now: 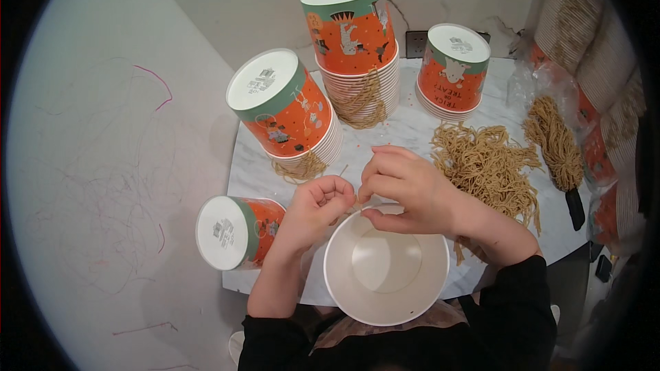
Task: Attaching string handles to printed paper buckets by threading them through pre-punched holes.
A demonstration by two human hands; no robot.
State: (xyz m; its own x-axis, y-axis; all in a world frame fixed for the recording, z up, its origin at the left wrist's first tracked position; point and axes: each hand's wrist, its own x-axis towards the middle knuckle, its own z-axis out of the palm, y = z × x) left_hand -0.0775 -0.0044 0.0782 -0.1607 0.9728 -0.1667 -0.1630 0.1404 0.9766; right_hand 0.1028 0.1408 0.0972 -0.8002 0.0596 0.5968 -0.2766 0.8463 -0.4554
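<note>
A white paper bucket point(386, 306) stands open side up in front of me, its inside facing me. Over its far left rim, my left hand point(317, 207) is closed in a pinch. My right hand point(409, 189) meets it there, fingers bent and thumb beside the rim, also closed at the tips. Whatever the fingertips grip is too small or hidden to make out. A short tan strand point(344, 171) shows just beyond my left fingers. To the right of my right hand lies a loose heap of tan cords point(485, 165).
Upside-down orange and green buckets stand in a left stack point(278, 106), a tall middle stack point(350, 34) and a right stack point(454, 75). Another bucket point(223, 232) is at the table's left edge. A tied cord bundle point(555, 141) and bagged stacks point(605, 106) are at right.
</note>
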